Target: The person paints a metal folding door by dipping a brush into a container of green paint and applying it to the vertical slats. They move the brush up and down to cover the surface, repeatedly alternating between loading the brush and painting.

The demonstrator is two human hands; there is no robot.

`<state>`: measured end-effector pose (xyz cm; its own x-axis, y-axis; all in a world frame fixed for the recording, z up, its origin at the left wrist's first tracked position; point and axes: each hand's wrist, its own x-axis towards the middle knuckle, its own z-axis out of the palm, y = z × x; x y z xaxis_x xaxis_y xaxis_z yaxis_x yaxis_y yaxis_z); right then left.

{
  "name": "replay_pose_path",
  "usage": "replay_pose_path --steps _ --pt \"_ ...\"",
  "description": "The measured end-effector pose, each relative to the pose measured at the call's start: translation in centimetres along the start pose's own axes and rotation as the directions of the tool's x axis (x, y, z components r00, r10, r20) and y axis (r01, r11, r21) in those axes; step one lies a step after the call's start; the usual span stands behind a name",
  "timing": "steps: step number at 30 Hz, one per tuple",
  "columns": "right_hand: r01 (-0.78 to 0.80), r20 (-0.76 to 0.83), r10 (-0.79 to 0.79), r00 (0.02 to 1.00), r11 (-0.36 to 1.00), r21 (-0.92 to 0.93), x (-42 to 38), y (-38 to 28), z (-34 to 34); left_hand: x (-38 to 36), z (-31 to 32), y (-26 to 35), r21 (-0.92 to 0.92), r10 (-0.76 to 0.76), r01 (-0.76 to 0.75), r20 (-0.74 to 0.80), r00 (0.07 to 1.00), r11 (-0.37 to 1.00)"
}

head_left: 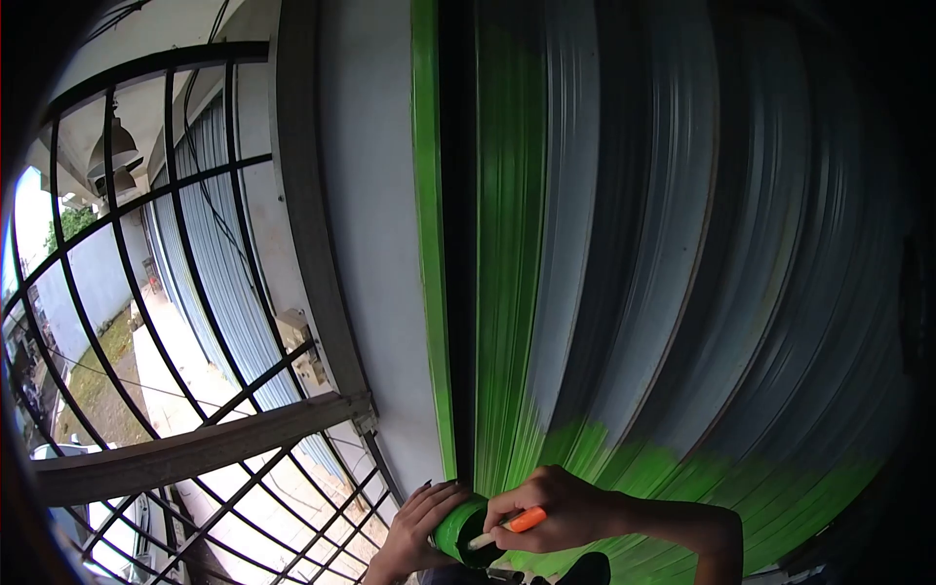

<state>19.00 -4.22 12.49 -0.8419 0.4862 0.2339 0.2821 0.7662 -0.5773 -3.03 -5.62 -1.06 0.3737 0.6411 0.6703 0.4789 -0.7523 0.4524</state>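
Note:
My left hand (421, 531) is wrapped around a green-coated paint can (454, 529) at the bottom middle of the head view. In my right hand (558, 509) is a paintbrush (526, 520) with an orange handle, its lower end dipping into the can's mouth. The bristles are hidden inside the can. Just beyond my hands rises a grey folding metal door (673, 253). Wet-looking green paint (512, 244) covers its left panel and its lower part, while the upper panels to the right are grey.
A green door-frame strip (429, 214) runs up beside a pale wall (366, 195). On the left stands a black metal grille (185, 283) with a thick crossbar (195, 450). Behind it are a tiled walkway and a hanging lamp (115, 146). A dark shoe (590, 568) shows below.

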Motion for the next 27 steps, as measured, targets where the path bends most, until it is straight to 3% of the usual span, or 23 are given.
replay_pose_path --steps 2,5,6,8,13,21,26,27 --pt "-0.045 0.023 0.044 0.999 0.999 0.007 -0.2 0.0 -0.4 0.2 0.0 0.2 0.038 -0.028 0.029 -0.032 0.999 0.999" --pt "-0.050 -0.043 0.050 0.998 0.999 -0.005 -0.7 0.9 -0.9 -0.2 0.7 -0.3 -0.091 -0.159 0.154 -0.047 0.986 0.984" --pt "-0.075 -0.080 0.076 0.994 0.997 0.021 -1.1 1.1 -1.2 0.1 0.2 1.1 -0.180 -0.253 0.241 -0.045 0.966 0.954" --pt "-0.114 -0.112 0.125 0.986 0.988 0.103 -1.5 1.8 -1.3 0.3 0.5 1.0 -0.250 -0.293 0.276 -0.036 0.955 0.928" --pt "-0.216 -0.097 0.240 0.966 0.953 0.212 -2.7 2.2 -1.3 1.0 1.0 1.1 -0.340 -0.298 0.274 -0.018 0.954 0.899" --pt "-0.203 -0.175 0.267 0.948 0.928 0.313 -3.7 2.0 -1.6 1.4 1.4 1.3 -0.387 -0.303 0.266 -0.038 0.952 0.883" --pt "-0.064 -0.332 0.201 0.922 0.922 0.381 -3.4 2.8 -1.8 3.1 1.0 1.5 -0.426 -0.316 0.266 -0.050 0.947 0.865" --pt "-0.024 -0.367 0.183 0.912 0.918 0.397 -3.3 3.0 -2.2 3.9 1.4 1.1 -0.590 -0.342 0.243 -0.059 0.938 0.770"
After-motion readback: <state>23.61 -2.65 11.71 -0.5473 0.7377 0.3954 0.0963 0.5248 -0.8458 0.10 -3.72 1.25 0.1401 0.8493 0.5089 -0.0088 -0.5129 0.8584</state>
